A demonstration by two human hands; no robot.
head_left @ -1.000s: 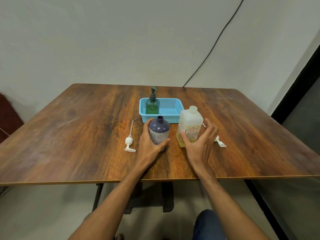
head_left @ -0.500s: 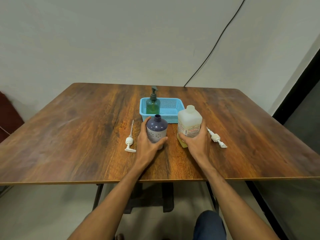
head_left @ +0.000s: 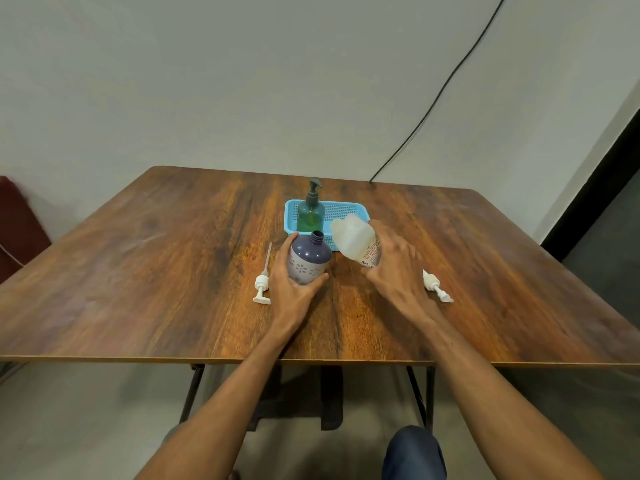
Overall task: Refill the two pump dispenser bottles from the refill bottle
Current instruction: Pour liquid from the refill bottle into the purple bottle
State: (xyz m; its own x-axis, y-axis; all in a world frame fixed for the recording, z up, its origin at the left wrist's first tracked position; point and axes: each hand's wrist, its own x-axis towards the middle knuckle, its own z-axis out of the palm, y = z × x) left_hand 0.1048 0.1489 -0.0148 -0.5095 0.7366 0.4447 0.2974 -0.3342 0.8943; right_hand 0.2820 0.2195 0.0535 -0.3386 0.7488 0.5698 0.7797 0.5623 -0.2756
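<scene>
1. Purple dispenser bottle point(head_left: 309, 260) stands uncapped at the tabletop's point(head_left: 173, 271) front middle, its white pump point(head_left: 262, 284) laid just left to free the neck; the left hand point(head_left: 294, 294) wraps its fingers round the belly, steadying it.
2. Green dispenser bottle point(head_left: 310, 214), pump fitted, waits upright in the blue basket point(head_left: 358, 212) behind.
3. Refill bottle point(head_left: 355, 237), translucent, tilts toward the purple neck, gripped by the right hand's point(head_left: 396, 273) fingers, likely to pour.
4. Second pump point(head_left: 437, 288) lies rightmost.

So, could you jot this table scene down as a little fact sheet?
left hand: grips purple bottle, upright, neck open
right hand: holds refill bottle, tilted toward the purple bottle
green pump bottle: stands in blue basket, pump fitted
left loose pump: lies on table
right loose pump: lies on table
</scene>
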